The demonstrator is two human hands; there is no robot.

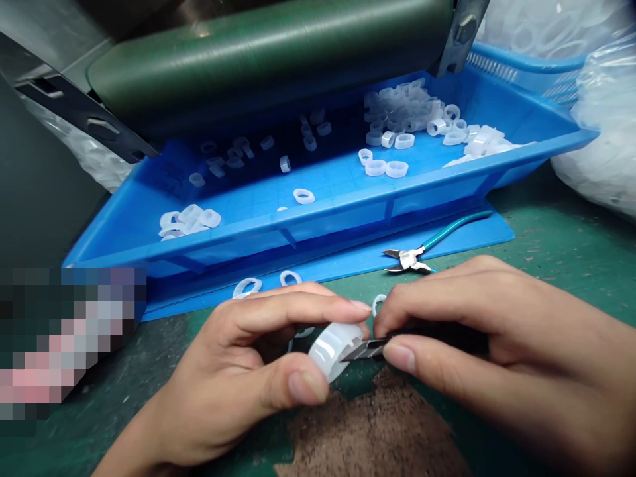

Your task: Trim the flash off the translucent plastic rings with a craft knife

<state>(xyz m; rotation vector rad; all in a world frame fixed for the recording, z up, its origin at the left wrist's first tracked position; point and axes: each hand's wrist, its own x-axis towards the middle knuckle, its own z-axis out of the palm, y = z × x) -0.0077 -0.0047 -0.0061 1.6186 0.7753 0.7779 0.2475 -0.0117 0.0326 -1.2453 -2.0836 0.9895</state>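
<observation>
Your left hand (233,374) pinched the plastic ring (330,351) by its rim | your right hand (462,338) gripped the knife (362,350) against it | ring above counter (561,265) | looked light, slick, fairly stiff: hold by rim

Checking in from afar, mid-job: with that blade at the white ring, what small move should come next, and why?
Probably turn the translucent plastic ring slightly with the left hand, holding the craft knife steady in the right hand. The blade sits at the ring's edge, close to the fingers, so a small turn seems safer than pushing.
</observation>
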